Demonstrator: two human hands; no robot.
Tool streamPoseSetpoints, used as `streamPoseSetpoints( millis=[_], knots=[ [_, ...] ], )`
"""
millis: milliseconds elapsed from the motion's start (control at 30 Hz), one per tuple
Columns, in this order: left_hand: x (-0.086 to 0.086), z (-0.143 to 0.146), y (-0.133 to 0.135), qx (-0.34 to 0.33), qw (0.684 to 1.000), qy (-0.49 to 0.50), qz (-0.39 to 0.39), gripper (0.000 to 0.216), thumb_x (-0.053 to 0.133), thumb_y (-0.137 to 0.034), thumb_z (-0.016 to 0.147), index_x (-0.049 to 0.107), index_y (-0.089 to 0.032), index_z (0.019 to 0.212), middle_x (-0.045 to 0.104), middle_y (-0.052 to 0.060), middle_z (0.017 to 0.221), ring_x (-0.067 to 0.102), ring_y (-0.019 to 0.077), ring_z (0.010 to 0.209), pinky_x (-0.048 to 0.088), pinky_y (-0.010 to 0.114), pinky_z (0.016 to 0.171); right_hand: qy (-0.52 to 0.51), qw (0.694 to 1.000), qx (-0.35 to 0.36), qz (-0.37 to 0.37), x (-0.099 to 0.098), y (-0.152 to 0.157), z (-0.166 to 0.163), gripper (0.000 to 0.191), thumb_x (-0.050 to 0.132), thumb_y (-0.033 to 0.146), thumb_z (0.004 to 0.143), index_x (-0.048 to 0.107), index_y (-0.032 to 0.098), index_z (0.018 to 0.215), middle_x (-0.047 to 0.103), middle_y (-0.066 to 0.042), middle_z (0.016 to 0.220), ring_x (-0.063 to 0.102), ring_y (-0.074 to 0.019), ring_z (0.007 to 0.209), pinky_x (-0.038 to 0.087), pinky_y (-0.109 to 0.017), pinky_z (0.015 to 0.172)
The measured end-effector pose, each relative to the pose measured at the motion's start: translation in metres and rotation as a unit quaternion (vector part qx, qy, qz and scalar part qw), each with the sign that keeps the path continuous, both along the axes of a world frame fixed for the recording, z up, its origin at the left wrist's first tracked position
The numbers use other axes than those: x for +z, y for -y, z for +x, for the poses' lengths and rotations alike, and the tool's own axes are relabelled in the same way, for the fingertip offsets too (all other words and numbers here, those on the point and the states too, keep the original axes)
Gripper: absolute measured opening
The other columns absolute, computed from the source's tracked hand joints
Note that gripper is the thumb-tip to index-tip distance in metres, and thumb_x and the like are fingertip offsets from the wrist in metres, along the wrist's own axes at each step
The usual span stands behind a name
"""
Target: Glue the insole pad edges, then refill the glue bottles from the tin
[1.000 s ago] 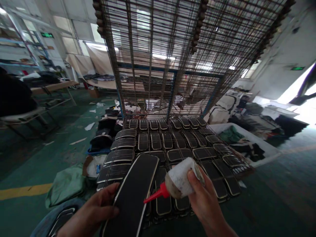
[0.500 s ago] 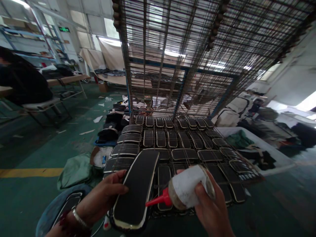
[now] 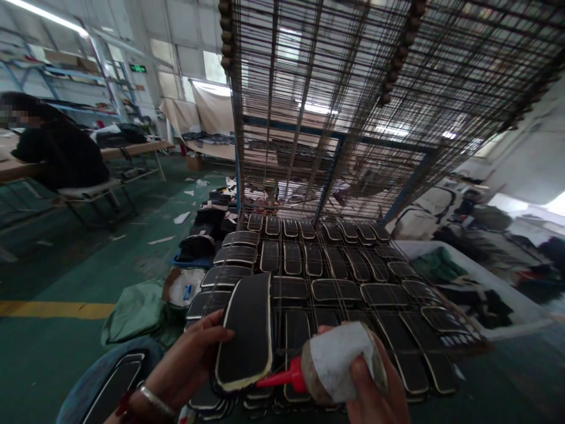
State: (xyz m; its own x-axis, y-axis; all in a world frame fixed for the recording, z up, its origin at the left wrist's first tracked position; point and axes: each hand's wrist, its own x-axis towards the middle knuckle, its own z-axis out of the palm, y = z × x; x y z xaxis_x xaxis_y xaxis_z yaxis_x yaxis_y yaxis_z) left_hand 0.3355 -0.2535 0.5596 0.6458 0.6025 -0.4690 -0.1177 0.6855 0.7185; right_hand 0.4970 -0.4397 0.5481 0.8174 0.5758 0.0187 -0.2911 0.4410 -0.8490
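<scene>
My left hand [image 3: 200,347] grips a black curved pad [image 3: 247,330] by its left edge, thumb on top. A pale, glue-like line runs along the pad's rim. My right hand [image 3: 371,377] is wrapped around a glue bottle [image 3: 338,362] with a whitish wrapping and a red nozzle [image 3: 285,377]. The bottle lies tilted sideways, and its nozzle tip is at the pad's lower right edge. Beneath and beyond both hands, several similar black pads [image 3: 335,291] with pale rims lie in rows on a wire rack.
Wire rack shelves [image 3: 309,135] rise tilted behind the pads. A blue round stool-like surface [image 3: 73,377] holds another pad at lower left. Green cloth [image 3: 135,312] and a box [image 3: 188,285] lie left. A white bin [image 3: 507,330] stands right. A person [image 3: 62,141] sits at a table.
The nozzle tip has moved along the pad's rim from its right side to the lower right corner. The pad has turned slightly more upright in my left hand. The view has shifted slightly.
</scene>
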Motion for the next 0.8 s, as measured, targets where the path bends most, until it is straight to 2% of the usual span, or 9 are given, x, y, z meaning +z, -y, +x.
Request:
streamPoseSetpoints(
  millis=[133,200,367,500,567,667,733,800],
  knots=[
    [-0.006,0.006,0.006,-0.006,1.000,0.000,0.006,0.051,0.073,-0.005,0.062,0.060,-0.014,0.110,0.076,0.010,0.093,0.073,0.0273,0.077,0.059,0.035,0.067,-0.156,0.986,0.056,-0.015,-0.012,-0.019,0.008,0.044,0.078,0.048,0.073,0.064,0.020,0.104,0.071,-0.010,0.098,0.066,-0.0298,0.091,0.056,-0.038,0.069],
    [-0.009,0.009,0.013,-0.029,1.000,0.011,-0.002,0.050,0.072,-0.005,0.062,0.059,-0.014,0.110,0.075,0.011,0.096,0.073,0.0286,0.081,0.059,0.037,0.069,-0.181,0.982,0.046,-0.010,-0.010,-0.031,0.023,0.040,0.078,0.047,0.074,0.066,0.020,0.101,0.070,-0.008,0.098,0.066,-0.0263,0.088,0.056,-0.034,0.065],
    [-0.018,0.020,0.034,-0.103,0.992,0.064,-0.043,0.049,0.070,-0.004,0.063,0.062,-0.016,0.109,0.074,0.011,0.103,0.070,0.0304,0.095,0.057,0.038,0.078,0.002,0.999,-0.047,0.025,0.007,-0.052,0.067,0.037,0.080,0.042,0.073,0.065,0.018,0.097,0.068,-0.003,0.087,0.062,-0.0192,0.076,0.052,-0.028,0.062],
    [-0.021,0.030,0.040,-0.140,0.986,0.074,-0.052,0.051,0.070,-0.002,0.061,0.064,-0.018,0.109,0.073,0.010,0.105,0.068,0.0308,0.100,0.055,0.038,0.082,0.123,0.988,-0.092,0.002,0.003,-0.052,0.078,0.037,0.080,0.041,0.073,0.064,0.019,0.098,0.064,-0.001,0.085,0.058,-0.0179,0.076,0.048,-0.027,0.066],
    [-0.021,0.035,0.041,-0.150,0.985,0.073,-0.052,0.051,0.070,-0.002,0.061,0.064,-0.018,0.109,0.073,0.010,0.105,0.068,0.0311,0.099,0.055,0.039,0.082,0.149,0.985,-0.082,-0.014,-0.004,-0.045,0.077,0.038,0.077,0.041,0.076,0.063,0.020,0.104,0.064,-0.002,0.089,0.057,-0.0191,0.081,0.047,-0.028,0.070],
    [-0.020,0.040,0.041,-0.149,0.986,0.062,-0.042,0.049,0.069,-0.002,0.064,0.063,-0.019,0.110,0.073,0.010,0.105,0.068,0.0304,0.098,0.055,0.039,0.081,0.151,0.988,-0.002,-0.023,-0.010,-0.028,0.076,0.036,0.073,0.039,0.080,0.062,0.021,0.110,0.063,-0.003,0.091,0.057,-0.0197,0.081,0.046,-0.029,0.069],
    [-0.020,0.044,0.042,-0.153,0.986,0.062,-0.036,0.048,0.070,-0.003,0.064,0.063,-0.018,0.109,0.073,0.010,0.104,0.069,0.0304,0.097,0.056,0.039,0.080,0.145,0.988,0.045,-0.032,-0.007,-0.014,0.082,0.036,0.074,0.038,0.080,0.062,0.021,0.109,0.063,-0.004,0.089,0.057,-0.0200,0.078,0.046,-0.029,0.067],
    [-0.021,0.049,0.044,-0.162,0.984,0.064,-0.033,0.046,0.071,-0.004,0.065,0.064,-0.018,0.108,0.073,0.011,0.103,0.069,0.0304,0.096,0.056,0.040,0.080,0.151,0.987,0.044,-0.040,-0.002,-0.002,0.094,0.038,0.075,0.039,0.077,0.063,0.021,0.108,0.064,-0.005,0.089,0.058,-0.0214,0.078,0.046,-0.029,0.065]
  ],
)
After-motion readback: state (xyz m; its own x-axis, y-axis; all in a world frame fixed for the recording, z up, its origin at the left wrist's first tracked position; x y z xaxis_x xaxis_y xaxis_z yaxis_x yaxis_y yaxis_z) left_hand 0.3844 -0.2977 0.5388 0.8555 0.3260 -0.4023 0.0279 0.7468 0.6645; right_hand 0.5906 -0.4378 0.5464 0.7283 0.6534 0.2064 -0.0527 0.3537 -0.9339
